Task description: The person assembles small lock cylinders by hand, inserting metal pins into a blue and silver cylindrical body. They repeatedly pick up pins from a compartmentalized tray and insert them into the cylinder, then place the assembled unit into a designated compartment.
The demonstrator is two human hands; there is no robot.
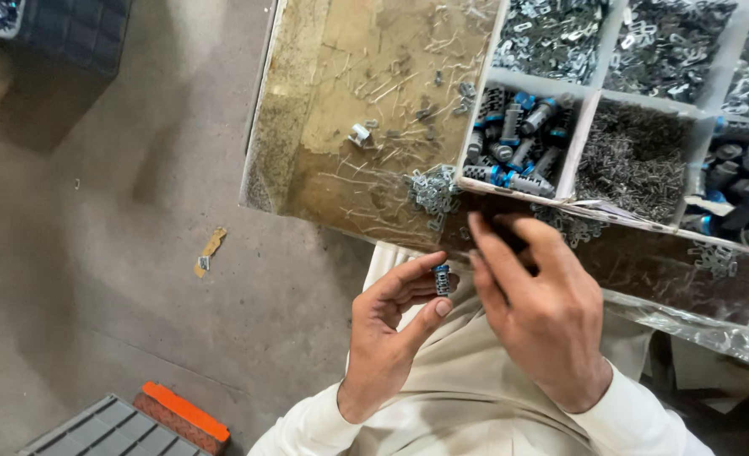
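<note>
Grey concrete floor (pixel 121 253) fills the left half of the frame, and the glossy brown tabletop (pixel 366 101) juts in from the upper middle, strewn with loose wire clips.

Just below the tabletop's near edge, near the centre of the frame, I pinch a small blue-and-grey cylindrical part (pixel 442 279) in my left hand (pixel 387 338): my thumb presses it from below and my forefinger from above, so those fingers are closed narrowly on it, with the part standing roughly upright between their tips. My right hand (pixel 539 308) sits just beside it on the right, fingertips bunched toward the part and the table edge; whether they hold anything I cannot tell. Both hands hover over my pale cream garment (pixel 475 397).

Above the hands, a white divided tray (pixel 589 110) rests on the tabletop. Its nearest compartment holds a heap of grey cylinders with blue bands (pixel 518 143), like the one I hold; the others hold small metal clips (pixel 551 34) and fine dark wire pieces (pixel 632 160). A little pile of silvery clips (pixel 432 192) lies beside the tray's corner.

At lower left, a grey crate with an orange edge (pixel 151 418) shows.
</note>
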